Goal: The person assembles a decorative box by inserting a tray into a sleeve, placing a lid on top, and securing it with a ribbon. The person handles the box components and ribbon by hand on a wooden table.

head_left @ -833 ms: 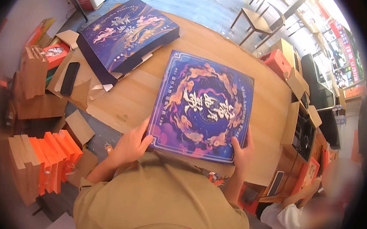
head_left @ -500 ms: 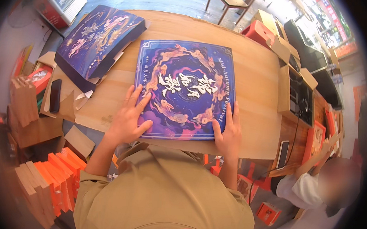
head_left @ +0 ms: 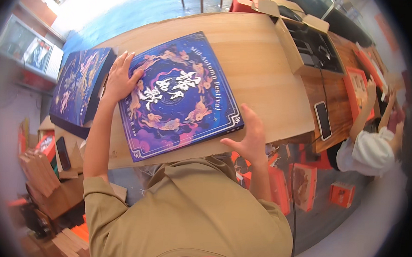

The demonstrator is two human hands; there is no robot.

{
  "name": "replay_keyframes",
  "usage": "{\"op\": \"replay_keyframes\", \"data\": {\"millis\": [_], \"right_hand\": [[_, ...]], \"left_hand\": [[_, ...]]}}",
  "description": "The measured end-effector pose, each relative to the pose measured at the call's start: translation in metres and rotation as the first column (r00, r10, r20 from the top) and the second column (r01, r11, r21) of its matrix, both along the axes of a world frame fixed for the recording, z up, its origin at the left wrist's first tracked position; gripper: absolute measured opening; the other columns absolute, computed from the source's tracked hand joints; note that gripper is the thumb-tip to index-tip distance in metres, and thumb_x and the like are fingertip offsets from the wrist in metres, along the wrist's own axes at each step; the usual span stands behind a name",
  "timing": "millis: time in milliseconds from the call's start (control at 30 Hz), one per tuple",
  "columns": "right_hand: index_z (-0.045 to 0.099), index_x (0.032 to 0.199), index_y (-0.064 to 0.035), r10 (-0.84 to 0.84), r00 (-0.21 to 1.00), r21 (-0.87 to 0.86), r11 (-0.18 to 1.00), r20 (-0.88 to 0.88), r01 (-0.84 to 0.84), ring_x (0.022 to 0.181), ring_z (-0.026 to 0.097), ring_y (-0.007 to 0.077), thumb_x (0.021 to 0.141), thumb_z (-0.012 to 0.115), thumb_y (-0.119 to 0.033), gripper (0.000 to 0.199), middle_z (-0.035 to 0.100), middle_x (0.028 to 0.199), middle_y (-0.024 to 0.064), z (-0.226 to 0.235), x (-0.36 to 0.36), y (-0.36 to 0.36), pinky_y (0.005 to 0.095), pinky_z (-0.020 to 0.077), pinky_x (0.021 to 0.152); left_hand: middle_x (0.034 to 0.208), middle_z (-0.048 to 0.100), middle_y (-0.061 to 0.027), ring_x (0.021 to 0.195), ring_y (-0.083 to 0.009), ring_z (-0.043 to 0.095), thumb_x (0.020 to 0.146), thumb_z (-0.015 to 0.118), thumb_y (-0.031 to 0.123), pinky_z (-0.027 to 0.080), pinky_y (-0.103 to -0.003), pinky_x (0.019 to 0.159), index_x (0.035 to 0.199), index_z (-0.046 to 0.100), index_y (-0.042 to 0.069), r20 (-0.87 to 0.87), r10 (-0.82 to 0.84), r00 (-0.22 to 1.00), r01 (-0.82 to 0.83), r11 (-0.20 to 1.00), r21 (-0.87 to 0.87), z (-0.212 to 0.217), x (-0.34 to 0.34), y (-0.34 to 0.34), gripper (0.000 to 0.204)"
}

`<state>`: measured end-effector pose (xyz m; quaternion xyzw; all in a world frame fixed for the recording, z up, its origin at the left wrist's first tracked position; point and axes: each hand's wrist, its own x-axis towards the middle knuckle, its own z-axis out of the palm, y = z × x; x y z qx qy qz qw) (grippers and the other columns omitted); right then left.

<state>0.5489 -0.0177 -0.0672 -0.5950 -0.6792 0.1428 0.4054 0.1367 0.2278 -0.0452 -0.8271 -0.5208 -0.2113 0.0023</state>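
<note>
A large flat square box (head_left: 179, 97) with a dark blue and purple patterned lid lies on the wooden table (head_left: 260, 61). My left hand (head_left: 120, 77) rests with spread fingers on the box's far left corner. My right hand (head_left: 248, 137) is pressed against the box's near right edge, fingers apart. A second box of the same kind (head_left: 80, 87) lies to the left, just beyond my left hand.
An open cardboard box (head_left: 308, 45) with dark contents stands at the table's right end, with a phone (head_left: 324, 120) near it. Another person in a white top (head_left: 370, 146) sits at the right. Orange boxes (head_left: 301, 184) are on the floor. Brown cartons (head_left: 45, 176) are piled at the left.
The view has swung so the box now sits tilted. My left hand moved from the near edge up to the far left corner. My right hand stays at the near right edge.
</note>
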Motion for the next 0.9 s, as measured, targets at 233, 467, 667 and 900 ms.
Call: {"op": "replay_keyframes", "data": {"millis": [233, 467, 667, 900], "right_hand": [[0.055, 0.15, -0.0023, -0.063, 0.984, -0.025, 0.998, -0.166, 0.059, 0.111, 0.071, 0.0245, 0.07, 0.099, -0.028, 0.095, 0.075, 0.119, 0.0108, -0.012, -0.002, 0.008, 0.0419, 0.0515, 0.106], [0.051, 0.149, -0.004, 0.24, 0.371, 0.27, 0.962, -0.897, 0.031, 0.123, 0.061, 0.0184, 0.078, 0.095, -0.009, 0.084, 0.06, 0.135, 0.0098, 0.026, -0.028, 0.041, 0.0366, 0.0536, 0.103], [0.048, 0.147, -0.004, 0.405, 0.757, 0.692, 0.717, -0.513, 0.086, 0.132, 0.059, 0.023, 0.061, 0.106, -0.042, 0.11, 0.064, 0.136, 0.0176, 0.082, -0.035, 0.092, 0.0381, 0.0509, 0.106], [0.058, 0.134, -0.0049, 0.51, 0.777, 0.686, 0.713, -0.37, -0.142, 0.109, 0.071, 0.0215, 0.048, 0.11, -0.044, 0.108, 0.072, 0.12, 0.0097, 0.135, -0.026, 0.126, 0.0366, 0.0561, 0.096]], "left_hand": [[0.134, 0.069, -0.0261, 0.128, -0.0434, 0.064, 0.1, 0.064, 0.058, 0.049, -0.048, 0.108, 0.142, 0.061, 0.008, -0.062, -0.01, 0.998, -0.007, 0.963, -0.271, 0.004, 0.004, 0.04, 0.066], [0.128, 0.072, -0.0207, 0.121, -0.0272, 0.067, 0.107, 0.059, 0.048, 0.049, -0.038, 0.107, 0.143, 0.061, 0.001, 0.214, 0.006, 0.977, 0.128, 0.784, -0.607, 0.007, 0.002, 0.036, 0.059], [0.139, 0.066, -0.018, 0.127, -0.0247, 0.061, 0.105, 0.062, 0.051, 0.044, -0.037, 0.114, 0.149, 0.055, -0.005, 0.42, 0.089, 0.903, 0.35, 0.412, -0.841, -0.007, -0.036, 0.034, 0.072], [0.139, 0.065, -0.0154, 0.126, -0.0242, 0.061, 0.097, 0.071, 0.045, 0.046, -0.038, 0.112, 0.15, 0.053, -0.003, 0.871, 0.057, 0.488, 0.659, 0.63, -0.411, 0.049, -0.034, -0.034, 0.074]]}}
